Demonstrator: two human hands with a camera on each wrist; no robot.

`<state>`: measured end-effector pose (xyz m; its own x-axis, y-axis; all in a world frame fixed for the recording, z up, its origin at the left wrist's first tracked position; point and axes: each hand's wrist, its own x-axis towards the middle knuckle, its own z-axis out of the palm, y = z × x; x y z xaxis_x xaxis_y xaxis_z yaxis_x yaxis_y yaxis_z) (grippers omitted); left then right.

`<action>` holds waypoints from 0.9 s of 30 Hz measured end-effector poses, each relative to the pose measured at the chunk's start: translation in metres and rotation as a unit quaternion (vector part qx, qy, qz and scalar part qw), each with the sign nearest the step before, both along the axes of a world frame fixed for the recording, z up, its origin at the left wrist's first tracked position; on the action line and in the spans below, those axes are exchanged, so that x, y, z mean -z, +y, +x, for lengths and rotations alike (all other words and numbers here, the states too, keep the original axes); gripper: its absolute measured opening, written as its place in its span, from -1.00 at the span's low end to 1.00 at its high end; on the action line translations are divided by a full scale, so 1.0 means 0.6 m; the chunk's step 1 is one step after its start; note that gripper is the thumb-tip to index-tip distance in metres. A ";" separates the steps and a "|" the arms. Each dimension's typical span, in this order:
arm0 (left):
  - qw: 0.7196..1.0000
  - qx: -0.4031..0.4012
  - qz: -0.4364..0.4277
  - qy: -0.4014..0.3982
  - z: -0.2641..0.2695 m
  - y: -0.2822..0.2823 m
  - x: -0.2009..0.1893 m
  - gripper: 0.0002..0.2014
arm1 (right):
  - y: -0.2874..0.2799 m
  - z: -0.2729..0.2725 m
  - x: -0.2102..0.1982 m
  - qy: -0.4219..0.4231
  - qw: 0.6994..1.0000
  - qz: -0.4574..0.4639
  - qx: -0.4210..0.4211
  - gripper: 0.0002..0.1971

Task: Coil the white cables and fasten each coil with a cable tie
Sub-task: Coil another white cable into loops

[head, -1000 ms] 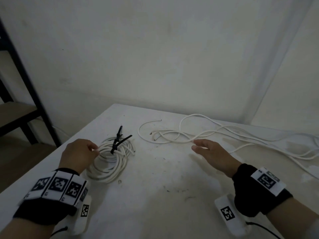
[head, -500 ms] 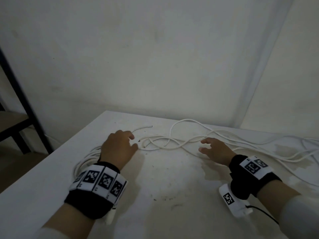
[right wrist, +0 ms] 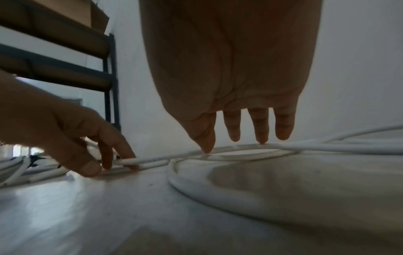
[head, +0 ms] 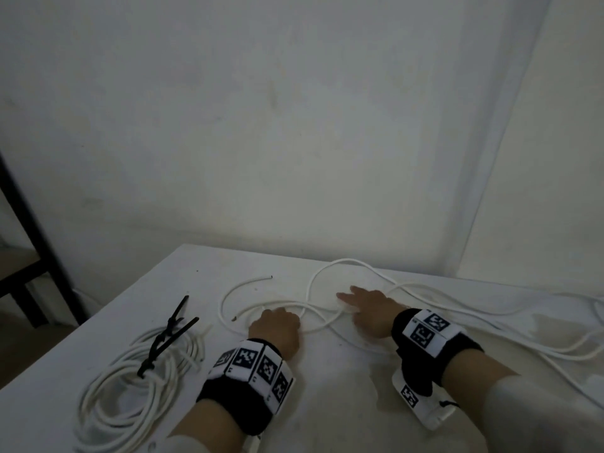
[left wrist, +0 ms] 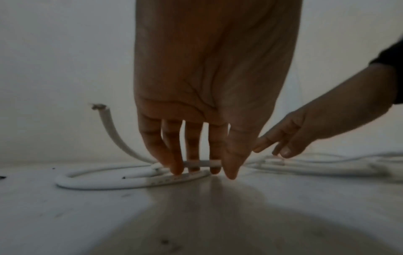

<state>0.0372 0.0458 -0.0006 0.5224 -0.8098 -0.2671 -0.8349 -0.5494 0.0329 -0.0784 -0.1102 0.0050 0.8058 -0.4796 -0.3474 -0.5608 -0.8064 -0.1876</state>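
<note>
A loose white cable point(head: 222, 308) sprawls in loops over the far half of the white table point(head: 327, 403) and trails off to the right. My left hand point(head: 277, 325) is down on it near its free end, and in the left wrist view its fingers point(left wrist: 174, 165) and thumb pinch one strand of the loose cable point(left wrist: 98, 184). My right hand point(head: 366, 305) is just to the right, fingers straight, tips touching the loose cable point(right wrist: 152, 159). A tied coil of white cable point(head: 130, 380) with a black cable tie point(head: 163, 338) lies at the left.
The table's left edge runs close beside the tied coil. A dark metal shelf frame point(head: 49, 256) stands beyond that edge. Walls close off the back and the right. More slack cable lies along the table's right side.
My left hand has left the tied coil and moved right onto the loose cable, where it now pinches a strand. My right hand has come forward and down onto the same cable.
</note>
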 end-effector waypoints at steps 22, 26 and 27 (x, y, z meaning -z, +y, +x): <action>0.809 -0.095 -0.554 0.173 -0.051 0.049 -0.154 -0.61 | 0.001 -0.209 -0.070 -0.322 0.941 -0.018 0.106 -0.85; 0.811 -0.130 -0.533 0.203 -0.078 0.062 -0.157 -0.74 | 0.004 -0.273 -0.081 -0.310 0.938 -0.125 0.095 -0.84; 0.811 -0.139 -0.526 0.215 -0.086 0.063 -0.156 -0.75 | 0.008 -0.287 -0.085 -0.316 0.930 -0.170 0.077 -0.87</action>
